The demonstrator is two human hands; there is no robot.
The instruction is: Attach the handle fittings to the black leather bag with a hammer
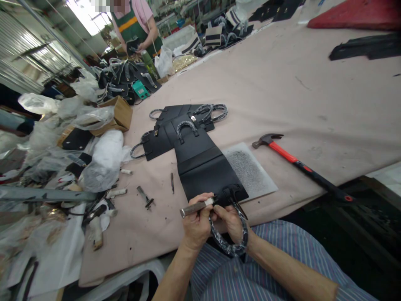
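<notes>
Two-handed at the near edge of the desk (282, 96). Wrapped the left hand (196, 228) in a closed grip around a metal punch (194, 207), white-taped end pointing toward the right hand (232, 220). Pinched the wrapped bag handle (232, 248) in that right hand, fingers curled, close to where it met the black leather panel (203, 165). Had the panel lying flat just beyond both hands, partly over a grey pad (253, 167). Had a red-handled hammer (293, 159) lying well to the right of the right hand, and small metal tools (145, 197) to the left of the left hand. Saw a co-worker (138, 25) far beyond.
</notes>
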